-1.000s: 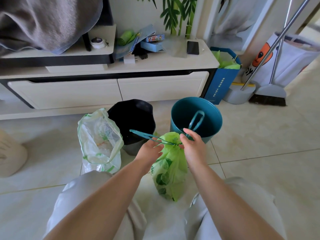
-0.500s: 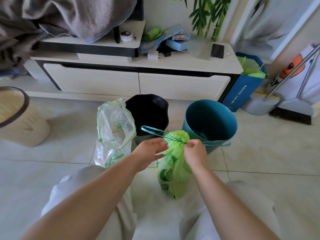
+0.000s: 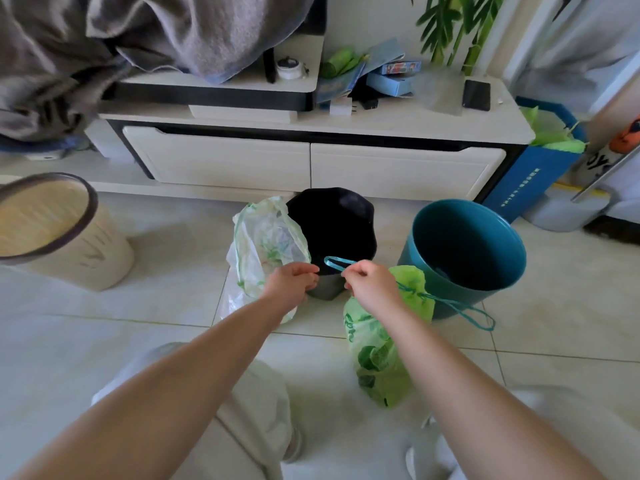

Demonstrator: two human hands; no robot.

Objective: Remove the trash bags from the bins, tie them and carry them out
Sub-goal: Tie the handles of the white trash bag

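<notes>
My right hand [image 3: 370, 285] pinches the green bag's [image 3: 381, 355] teal drawstring [image 3: 334, 263]; left hand [image 3: 291, 282] loosely curled, empty. Bag light, soft; grip strings.

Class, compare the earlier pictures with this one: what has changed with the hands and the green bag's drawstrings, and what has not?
The right hand let go of the right drawstring loop, which now hangs loose, and took the left loop. The left hand released it. The green bag and white bag stayed put.

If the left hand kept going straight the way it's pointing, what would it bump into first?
Probably the black bin: the left hand points forward and slightly right, at its near wall. Depth is hard to judge; the whitish trash bag sits just beside it.
</notes>
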